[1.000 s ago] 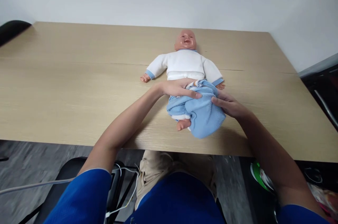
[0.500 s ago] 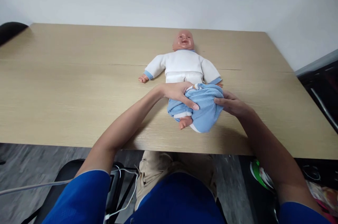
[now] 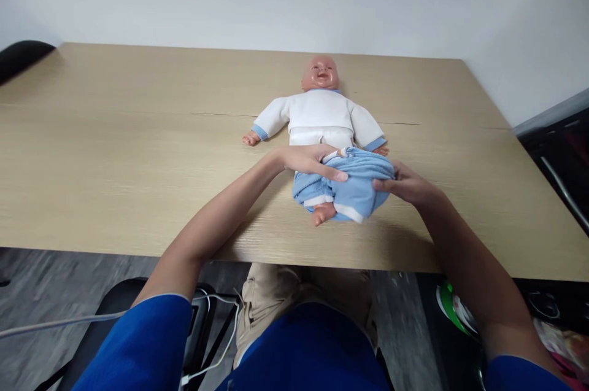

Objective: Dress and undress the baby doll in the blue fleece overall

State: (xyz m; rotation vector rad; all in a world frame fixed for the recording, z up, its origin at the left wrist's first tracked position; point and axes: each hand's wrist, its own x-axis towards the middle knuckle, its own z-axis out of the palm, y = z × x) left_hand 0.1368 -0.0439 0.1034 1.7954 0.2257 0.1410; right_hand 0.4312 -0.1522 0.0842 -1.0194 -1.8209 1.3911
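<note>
A baby doll (image 3: 321, 110) in a white top with light blue cuffs lies on its back, head toward the wall. Bunched around its legs are light blue pants (image 3: 356, 194) with white hems. One doll foot (image 3: 323, 213) pokes out of the leg on the left; the other foot is hidden in the cloth. My left hand (image 3: 317, 161) grips the waist side of the pants, thumb on top and some fingers out of sight. At the other side, my right hand (image 3: 405, 183) pinches the fabric between thumb and fingers.
The doll rests on a wide wooden table (image 3: 138, 151) against a pale wall. Below the front edge on the left are a black chair (image 3: 110, 305) and a white cable (image 3: 221, 354). A green and white round item (image 3: 453, 308) lies low on the right, near dark furniture (image 3: 561, 158).
The pant leg on the right has been gathered up, so its white hem now faces me. My left thumb has shifted slightly up; the hands stay at the waist.
</note>
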